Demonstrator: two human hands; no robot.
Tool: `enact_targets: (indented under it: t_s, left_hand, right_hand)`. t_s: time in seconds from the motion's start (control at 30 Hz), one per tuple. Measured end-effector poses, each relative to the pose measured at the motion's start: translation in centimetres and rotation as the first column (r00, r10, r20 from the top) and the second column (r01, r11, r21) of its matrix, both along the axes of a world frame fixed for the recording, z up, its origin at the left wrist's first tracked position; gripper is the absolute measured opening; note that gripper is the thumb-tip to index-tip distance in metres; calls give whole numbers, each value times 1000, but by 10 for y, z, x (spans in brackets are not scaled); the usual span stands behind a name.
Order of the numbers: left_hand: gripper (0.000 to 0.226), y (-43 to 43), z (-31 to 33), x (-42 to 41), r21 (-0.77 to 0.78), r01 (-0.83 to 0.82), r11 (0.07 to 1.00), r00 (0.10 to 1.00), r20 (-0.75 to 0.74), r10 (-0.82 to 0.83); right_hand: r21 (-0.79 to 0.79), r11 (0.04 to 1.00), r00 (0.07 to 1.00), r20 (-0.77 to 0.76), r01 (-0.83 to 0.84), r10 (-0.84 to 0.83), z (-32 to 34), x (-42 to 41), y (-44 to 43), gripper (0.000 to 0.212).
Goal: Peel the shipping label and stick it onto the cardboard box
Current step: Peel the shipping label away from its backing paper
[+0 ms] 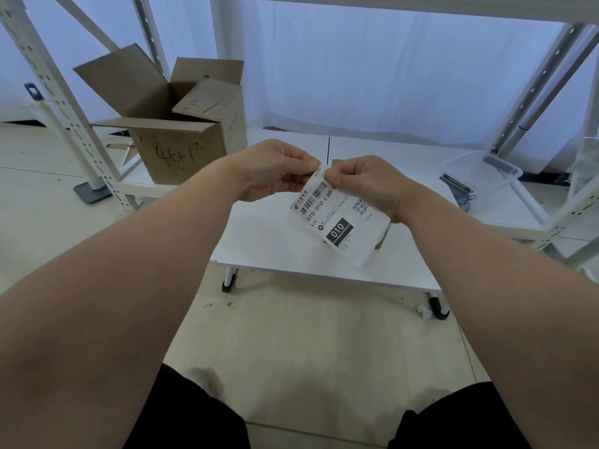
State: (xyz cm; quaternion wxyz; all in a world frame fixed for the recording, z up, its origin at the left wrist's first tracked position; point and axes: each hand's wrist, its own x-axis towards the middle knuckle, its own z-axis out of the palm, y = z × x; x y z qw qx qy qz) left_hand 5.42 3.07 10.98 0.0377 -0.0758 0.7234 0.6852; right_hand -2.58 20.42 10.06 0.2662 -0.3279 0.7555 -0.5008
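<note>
Count: two hands, one label, one desk, both hands in use.

Your left hand pinches the top corner of the shipping label between thumb and fingertips. Your right hand pinches the same top edge just beside it, fingers curled over the paper, so the two hands nearly touch. The label hangs tilted in the air above the far right part of the white desk, printed face toward you. On it you can read one barcode, one QR code and one black block marked "010". Whether the backing has begun to part from the label cannot be told.

One small cardboard box sits on the desk directly behind the label. Only a brown sliver shows at the label's lower right and another above its top edge; the rest is hidden.

Other items: one large open carton on the low shelf to the left, flaps up, handwriting on its front. A second brown box seems to stand against its far side, but whether it is separate cannot be told. One clear plastic tub rests on the shelf at right, with something dark inside.
</note>
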Motion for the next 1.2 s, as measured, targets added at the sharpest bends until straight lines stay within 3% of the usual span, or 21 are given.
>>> enact_targets:
  t_s: [0.27,0.47,0.53,0.6,0.63,0.7,0.77,0.87,0.97,1.2]
  left_hand:
    - [6,0,5,3,-99,-15,995,1000,14,17]
    - [4,5,9,7,-208,83,975,989,134,-56]
    - [5,9,7,7,-201,36,979,995,99,-16]
    - [8,13,2,4,-186,-74,980,996,29,81]
    - [9,15,-1,1,-158,-134,978,991,-7,134]
    - [8,15,-5,-3,-62,-212,975,977,-52,209]
    - [7,12,-8,-6,17,-215,976,973,-78,216]
    - [6,4,-12,-8,35,-161,986,978,-131,164]
    - [14,-4,-18,-12,66,-97,993,980,-168,107]
    - [7,-5,-23,-21,-20,-92,996,976,-201,86]
  right_hand:
    - [-2,998,997,-36,68,-68,3,3,0,16]
    - [-114,958,959,-78,263,-272,0,-2,-2,10]
    - [-103,935,904,-240,339,-354,-9,-4,-6,14]
    - [-62,910,738,-564,410,-370,-15,2,-12,17]
    - [-85,914,696,-621,398,-361,-16,6,-16,11]
    - [-181,931,816,-448,316,-364,-14,14,-21,4]
    - [-281,911,937,-90,302,-338,-13,17,-22,6]
    - [-350,865,928,232,359,-291,-16,15,-20,7]
    - [-397,838,901,371,374,-226,-19,9,-22,6]
    - [-438,807,864,475,396,-166,-31,2,-29,8]
